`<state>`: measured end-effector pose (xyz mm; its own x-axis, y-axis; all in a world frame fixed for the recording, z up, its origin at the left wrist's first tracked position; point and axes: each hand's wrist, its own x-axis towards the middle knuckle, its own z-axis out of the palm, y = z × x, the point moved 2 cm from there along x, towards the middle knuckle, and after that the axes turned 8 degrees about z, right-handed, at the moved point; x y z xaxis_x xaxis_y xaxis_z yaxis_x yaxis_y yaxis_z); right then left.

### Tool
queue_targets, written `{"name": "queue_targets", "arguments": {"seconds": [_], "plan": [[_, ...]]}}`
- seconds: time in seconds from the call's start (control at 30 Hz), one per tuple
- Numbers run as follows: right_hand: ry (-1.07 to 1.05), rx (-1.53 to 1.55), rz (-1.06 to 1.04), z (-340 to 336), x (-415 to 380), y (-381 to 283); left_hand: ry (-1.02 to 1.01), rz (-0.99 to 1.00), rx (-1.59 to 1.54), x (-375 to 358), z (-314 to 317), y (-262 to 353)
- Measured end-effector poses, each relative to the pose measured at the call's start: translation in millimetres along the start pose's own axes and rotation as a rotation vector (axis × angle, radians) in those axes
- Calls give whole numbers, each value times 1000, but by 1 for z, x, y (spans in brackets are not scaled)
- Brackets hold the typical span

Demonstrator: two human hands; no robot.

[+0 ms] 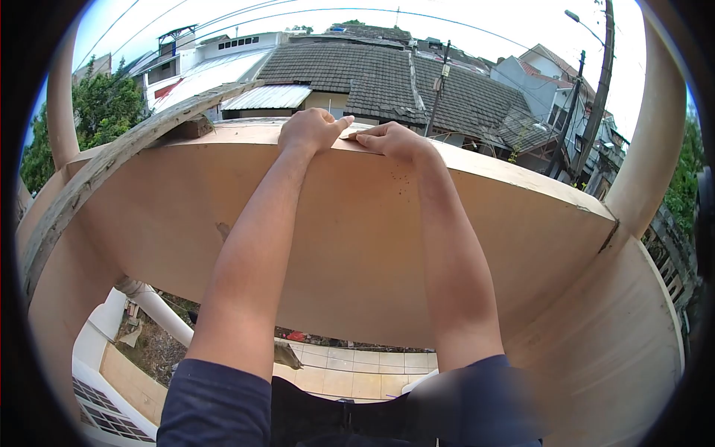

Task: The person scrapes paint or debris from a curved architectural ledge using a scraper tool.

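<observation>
Both arms reach forward to the top of a beige parapet wall (357, 223). My left hand (311, 131) rests on the wall's top edge, its fingers curled and closed; whatever they hold, if anything, is hidden. Just to the right, my right hand (393, 140) is pinched on a small flat brownish piece (351, 136) at the same edge. The piece lies in the short gap between the two hands, and I cannot make out what it is made of.
A long weathered wooden plank (119, 156) slants over the wall at the left, by a wood block (192, 127). Round columns (652, 127) rise at both sides. Beyond are tiled roofs and wires; far below lies a tiled floor (357, 365).
</observation>
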<state>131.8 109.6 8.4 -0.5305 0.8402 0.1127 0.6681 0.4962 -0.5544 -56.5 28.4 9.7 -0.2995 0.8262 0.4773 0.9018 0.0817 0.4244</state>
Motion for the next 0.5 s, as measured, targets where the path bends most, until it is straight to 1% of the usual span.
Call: {"name": "queue_targets", "arguments": {"seconds": [0.03, 0.07, 0.1, 0.17, 0.2, 0.33, 0.4, 0.43, 0.5], "plan": [[-52, 91, -13, 0, -2, 1, 2, 10, 1, 0, 1, 0], [17, 22, 49, 1, -2, 2, -3, 9, -3, 1, 3, 0], [14, 20, 52, 5, -17, -13, -6, 23, 4, 2, 3, -1], [273, -141, 297, 10, -41, -34, -3, 32, 12, 2, 2, -3], [296, -180, 323, 11, -40, -35, 0, 22, 11, 1, 2, -2], [292, -168, 332, 11, -23, -21, 11, 4, 4, -3, 0, 1], [84, -68, 95, 11, -8, -8, 4, 6, -1, -4, 1, 0], [87, -69, 96, 10, -2, -3, 2, 11, -8, -3, 0, 1], [28, 10, 53, 8, 6, 4, -4, 17, -12, -1, 0, 1]]}}
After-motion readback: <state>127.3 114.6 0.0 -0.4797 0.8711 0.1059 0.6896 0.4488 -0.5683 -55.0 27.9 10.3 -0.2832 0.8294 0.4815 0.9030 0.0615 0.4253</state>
